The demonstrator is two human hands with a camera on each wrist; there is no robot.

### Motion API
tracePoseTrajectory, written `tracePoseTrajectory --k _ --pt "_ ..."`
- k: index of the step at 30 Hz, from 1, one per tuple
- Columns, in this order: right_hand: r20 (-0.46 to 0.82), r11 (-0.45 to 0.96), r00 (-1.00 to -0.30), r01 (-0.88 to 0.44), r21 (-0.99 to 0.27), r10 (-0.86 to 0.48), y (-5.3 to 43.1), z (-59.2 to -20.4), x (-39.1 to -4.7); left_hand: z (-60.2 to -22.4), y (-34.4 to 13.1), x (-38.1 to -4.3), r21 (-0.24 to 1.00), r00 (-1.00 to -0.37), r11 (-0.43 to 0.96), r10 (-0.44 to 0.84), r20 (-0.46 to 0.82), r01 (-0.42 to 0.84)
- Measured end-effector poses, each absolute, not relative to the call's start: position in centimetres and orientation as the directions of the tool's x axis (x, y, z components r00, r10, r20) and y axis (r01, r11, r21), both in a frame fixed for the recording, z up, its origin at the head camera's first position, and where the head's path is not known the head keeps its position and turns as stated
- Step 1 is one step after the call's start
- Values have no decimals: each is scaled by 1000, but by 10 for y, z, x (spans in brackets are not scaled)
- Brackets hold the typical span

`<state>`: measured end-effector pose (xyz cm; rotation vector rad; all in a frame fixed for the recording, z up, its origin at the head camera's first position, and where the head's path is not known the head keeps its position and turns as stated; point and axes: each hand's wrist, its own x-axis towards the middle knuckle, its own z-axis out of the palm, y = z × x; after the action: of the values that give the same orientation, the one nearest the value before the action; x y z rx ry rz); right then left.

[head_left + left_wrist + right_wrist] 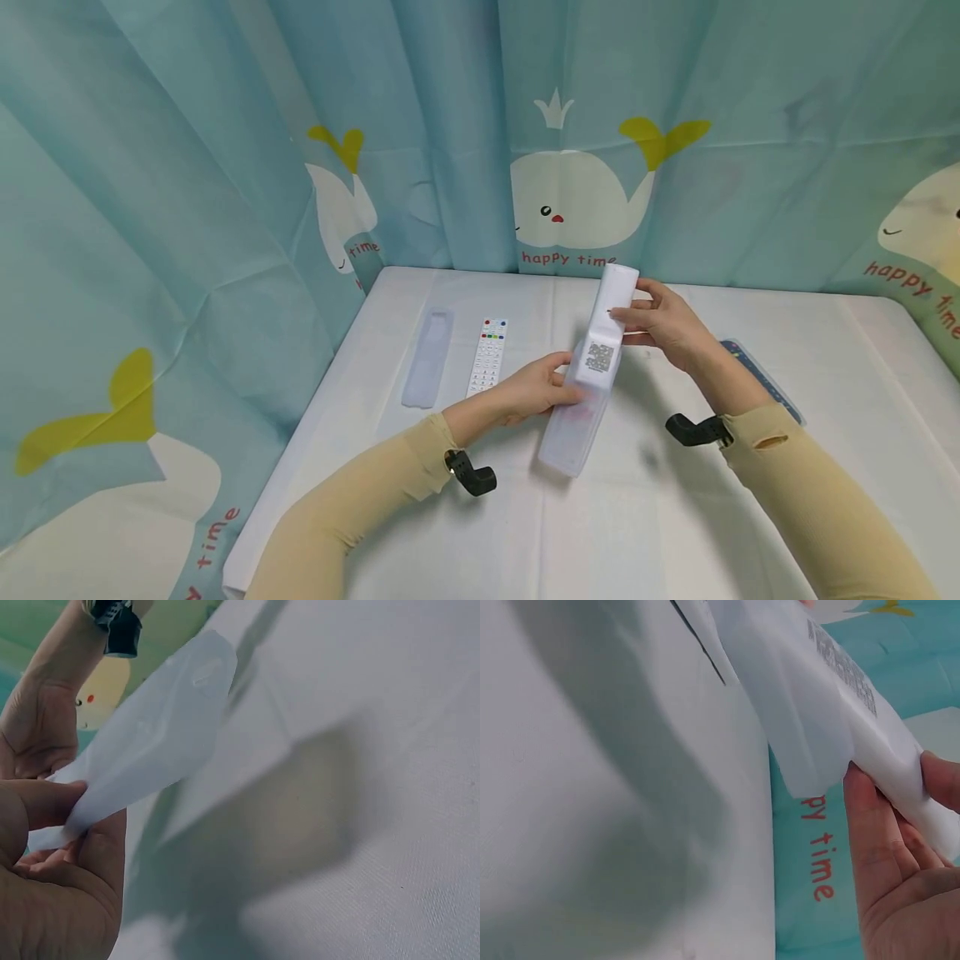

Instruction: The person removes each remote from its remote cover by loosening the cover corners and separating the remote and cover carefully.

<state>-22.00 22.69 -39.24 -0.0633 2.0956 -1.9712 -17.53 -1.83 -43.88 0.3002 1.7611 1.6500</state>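
My left hand (pixel 536 389) pinches a translucent soft remote cover (pixel 567 442) between thumb and fingers, tilted above the white table. In my right hand (pixel 666 323) is a white remote control (pixel 617 292), its plain back facing the head camera, held by thumb and fingers near its upper end. A printed code label marks the remote's lower part, which lies within the cover's upper end. The right wrist view shows the cover's edge (pixel 802 761) beside the bare part of the remote. The left wrist view shows the cover's free end (pixel 180 705) pointing away from the left hand.
On the table (pixel 480 517) at left lie another translucent cover (pixel 427 358) and a white remote with coloured buttons (pixel 490 350), partly behind my left forearm. A dark blue flat object (pixel 765 379) lies behind my right forearm. A whale-print curtain (pixel 450 167) hangs behind the table.
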Motion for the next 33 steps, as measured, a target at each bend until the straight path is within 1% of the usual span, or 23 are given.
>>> tracePoseTrajectory --k 6,13,17,19,21,26,30,33 --pt "-130 45 -976 124 -991 -174 231 -390 -222 -441 -19 -176 936 -732 204 585 -350 -285" --pt "-105 -59 -986 113 -992 -128 237 -386 -224 -441 -22 -175 928 -711 231 596 -373 -294" --pt "-89 -134 -996 89 -987 -9 247 -381 -225 -442 -25 -171 910 -680 268 605 -414 -316" --pt "-76 -144 -995 67 -987 60 254 -378 -225 -442 -26 -169 904 -672 278 606 -427 -323" --pt "-67 -135 -993 54 -989 97 259 -378 -224 -444 -28 -169 903 -673 270 603 -428 -333" --pt "-44 -159 -998 35 -987 54 258 -383 -223 -445 -30 -172 907 -694 209 588 -415 -365" --pt "-42 -157 -999 37 -987 31 255 -386 -223 -444 -30 -174 907 -702 185 582 -410 -377" --pt "-46 -98 -998 42 -994 32 255 -387 -223 -444 -32 -174 905 -709 186 569 -417 -382"
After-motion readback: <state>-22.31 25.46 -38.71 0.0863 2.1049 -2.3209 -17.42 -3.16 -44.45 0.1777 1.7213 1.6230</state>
